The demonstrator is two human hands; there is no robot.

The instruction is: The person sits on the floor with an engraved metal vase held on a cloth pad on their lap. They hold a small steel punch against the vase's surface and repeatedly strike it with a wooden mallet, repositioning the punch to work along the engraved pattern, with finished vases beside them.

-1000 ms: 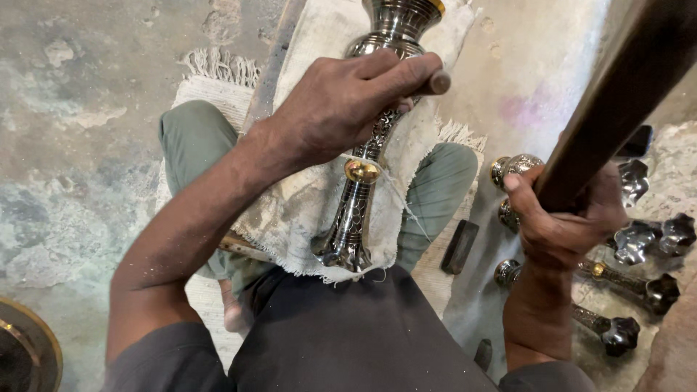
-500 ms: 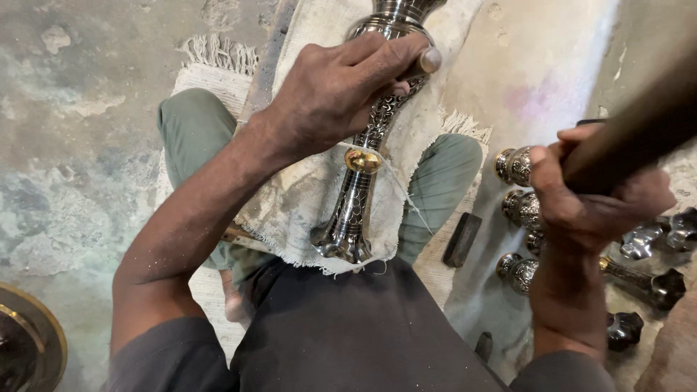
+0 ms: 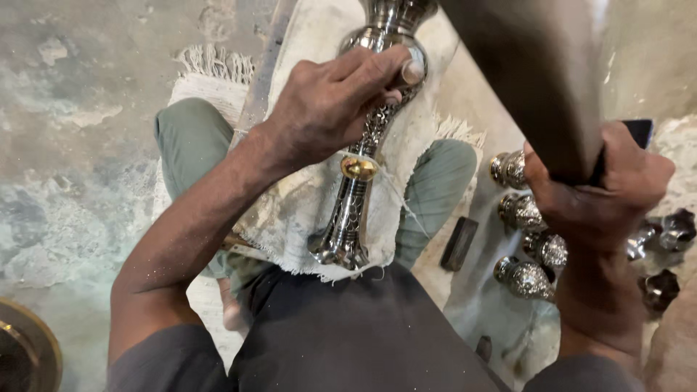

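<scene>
A tall engraved silver metal vase (image 3: 353,210) with a brass ring at its waist lies along my lap on a frayed white cloth (image 3: 301,210). My left hand (image 3: 334,101) grips the vase near its upper neck, thumb pressed on the metal. My right hand (image 3: 599,185) is closed around a thick dark wooden handle (image 3: 530,80) that rises up and out of the top of the view. The handle's upper end is hidden.
Several similar engraved silver pieces (image 3: 526,243) lie on the floor at the right, beside my right wrist. A small dark block (image 3: 459,243) rests near my right knee. A round brass-rimmed object (image 3: 22,352) sits at the bottom left on the rough concrete floor.
My right hand has lifted the wooden handle higher and closer to the camera. My left hand slid slightly up the vase neck, and the view shifted closer.
</scene>
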